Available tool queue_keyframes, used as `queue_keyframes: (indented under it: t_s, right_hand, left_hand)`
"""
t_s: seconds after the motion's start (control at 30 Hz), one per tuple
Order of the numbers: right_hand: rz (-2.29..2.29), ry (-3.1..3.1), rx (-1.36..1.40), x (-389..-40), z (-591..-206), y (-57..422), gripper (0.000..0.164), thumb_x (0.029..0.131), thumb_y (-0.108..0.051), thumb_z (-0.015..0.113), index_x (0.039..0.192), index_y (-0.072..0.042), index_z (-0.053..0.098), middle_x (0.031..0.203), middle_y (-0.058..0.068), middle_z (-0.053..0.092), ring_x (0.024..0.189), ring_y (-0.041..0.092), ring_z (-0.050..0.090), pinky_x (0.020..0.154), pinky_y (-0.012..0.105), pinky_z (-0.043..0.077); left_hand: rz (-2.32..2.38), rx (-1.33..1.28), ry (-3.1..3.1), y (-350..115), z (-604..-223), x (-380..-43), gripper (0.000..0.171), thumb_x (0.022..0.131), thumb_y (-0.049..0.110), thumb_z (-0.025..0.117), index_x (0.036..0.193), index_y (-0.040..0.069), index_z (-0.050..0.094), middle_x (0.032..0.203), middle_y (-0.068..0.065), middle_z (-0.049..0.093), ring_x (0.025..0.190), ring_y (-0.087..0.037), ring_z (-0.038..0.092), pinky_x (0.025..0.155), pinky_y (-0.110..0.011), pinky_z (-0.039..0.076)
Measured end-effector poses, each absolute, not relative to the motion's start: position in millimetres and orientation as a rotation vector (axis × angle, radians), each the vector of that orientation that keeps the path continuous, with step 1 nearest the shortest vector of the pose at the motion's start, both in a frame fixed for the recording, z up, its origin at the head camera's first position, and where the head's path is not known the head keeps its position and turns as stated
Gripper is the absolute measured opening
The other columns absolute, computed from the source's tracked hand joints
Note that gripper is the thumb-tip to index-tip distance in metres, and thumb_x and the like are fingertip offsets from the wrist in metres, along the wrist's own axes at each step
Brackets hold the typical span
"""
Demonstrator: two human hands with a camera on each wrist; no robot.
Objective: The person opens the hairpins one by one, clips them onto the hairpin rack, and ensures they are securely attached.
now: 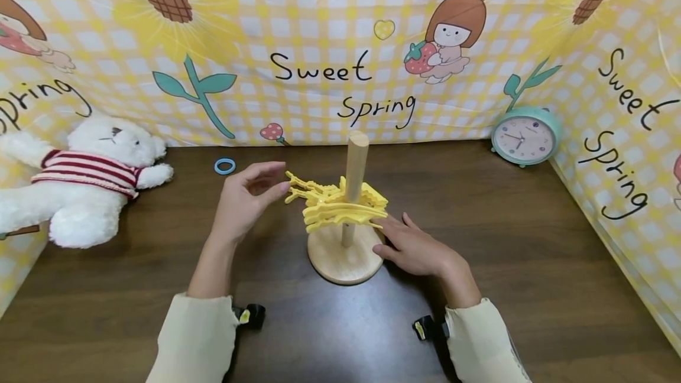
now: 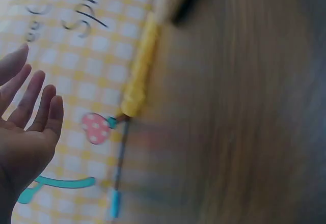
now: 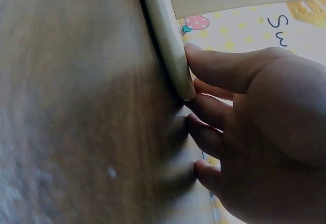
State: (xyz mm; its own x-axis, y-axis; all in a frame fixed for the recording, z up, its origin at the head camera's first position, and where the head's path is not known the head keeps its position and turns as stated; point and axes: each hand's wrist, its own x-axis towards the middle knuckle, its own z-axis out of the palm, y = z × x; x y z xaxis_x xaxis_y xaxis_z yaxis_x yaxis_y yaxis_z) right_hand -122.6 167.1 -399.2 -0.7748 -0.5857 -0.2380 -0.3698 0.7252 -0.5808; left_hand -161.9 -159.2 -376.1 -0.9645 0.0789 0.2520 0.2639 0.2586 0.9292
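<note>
A wooden stand (image 1: 346, 262) with a round base and an upright post (image 1: 357, 164) is at the middle of the table. Around the post, above the base, sits a yellow plastic piece (image 1: 343, 213) with thin branching prongs pointing left. My left hand (image 1: 245, 200) is beside those prongs, fingers loosely bent, and looks empty in the left wrist view. At the base's right side, my right hand (image 1: 417, 247) holds the rim. In the right wrist view its thumb (image 3: 219, 68) lies on the upper face and the index finger is at the edge.
A light blue ring (image 1: 224, 166) lies on the table behind my left hand. On the left, a white teddy bear (image 1: 90, 179) in a striped shirt leans by the cloth. A mint alarm clock (image 1: 524, 135) stands at the back right. Patterned yellow cloth (image 1: 314, 22) closes off the back and sides.
</note>
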Motion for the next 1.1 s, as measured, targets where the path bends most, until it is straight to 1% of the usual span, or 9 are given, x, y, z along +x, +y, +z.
queue_keyframes:
  t_s: [0.1,0.17,0.27,0.5,0.7,0.87,1.1]
  right_hand:
    - [-0.723,2.517,-0.728,-123.4,-399.3,167.4,0.059,0.107,-0.028,0.054,0.157,-0.005,0.034,0.162,0.016,0.03,0.153,0.029,0.017,0.123,0.053,-0.003]
    - [-0.722,2.518,-0.73,-123.4,-399.3,167.4,0.059,0.107,-0.028,0.054,0.157,-0.004,0.034,0.162,0.016,0.03,0.153,0.029,0.018,0.123,0.053,-0.003]
    - [-0.726,2.522,-0.738,-123.5,-399.0,167.7,0.058,0.107,-0.027,0.054,0.157,-0.003,0.034,0.161,0.017,0.032,0.152,0.03,0.018,0.123,0.053,-0.002]
    - [-0.731,2.523,-0.733,-122.9,-399.3,168.2,0.058,0.107,-0.027,0.054,0.157,-0.003,0.034,0.161,0.017,0.031,0.152,0.03,0.019,0.123,0.054,-0.002]
    - [-0.719,2.514,-0.718,-121.5,-401.2,166.9,0.059,0.107,-0.028,0.054,0.157,-0.003,0.034,0.161,0.017,0.032,0.152,0.03,0.019,0.123,0.053,-0.002]
    - [-0.718,2.518,-0.718,-121.4,-402.7,166.7,0.058,0.107,-0.027,0.054,0.157,-0.003,0.034,0.161,0.019,0.031,0.152,0.03,0.02,0.123,0.053,-0.002]
    - [-0.714,2.518,-0.713,-122.5,-401.8,166.1,0.058,0.107,-0.028,0.054,0.156,-0.003,0.035,0.161,0.018,0.032,0.152,0.03,0.021,0.123,0.052,-0.002]
  left_hand:
    - [-1.743,-0.305,-2.5,-163.6,-382.8,-180.3,0.038,0.091,0.009,0.077,0.128,0.002,0.068,0.129,-0.019,0.065,0.117,-0.036,0.059,0.101,-0.044,0.048]
    - [-1.713,-0.298,-2.573,-166.3,-386.2,-190.0,0.04,0.092,0.012,0.077,0.13,0.003,0.067,0.13,-0.018,0.064,0.119,-0.037,0.059,0.101,-0.048,0.048]
    - [-1.724,-0.291,-2.638,-170.2,-390.3,-203.1,0.044,0.092,0.013,0.077,0.133,0.003,0.065,0.132,-0.019,0.063,0.12,-0.036,0.059,0.101,-0.049,0.048]
    - [-1.779,-0.292,-2.792,-179.3,-400.3,-226.5,0.054,0.092,0.012,0.076,0.142,0.003,0.057,0.14,-0.018,0.057,0.128,-0.034,0.053,0.106,-0.05,0.044]
    - [-1.813,-0.261,-2.87,-187.3,-409.1,-234.3,0.056,0.094,0.009,0.074,0.145,0.002,0.053,0.143,-0.019,0.054,0.133,-0.035,0.047,0.109,-0.05,0.041]
    - [-1.761,-0.257,-2.936,-190.7,-411.5,-239.5,0.054,0.094,0.011,0.074,0.144,0.002,0.055,0.142,-0.018,0.054,0.131,-0.035,0.047,0.108,-0.048,0.041]
    - [-1.653,-0.28,-3.002,-191.1,-413.0,-244.3,0.045,0.097,0.016,0.071,0.139,0.004,0.06,0.134,-0.018,0.058,0.12,-0.032,0.051,0.1,-0.044,0.044]
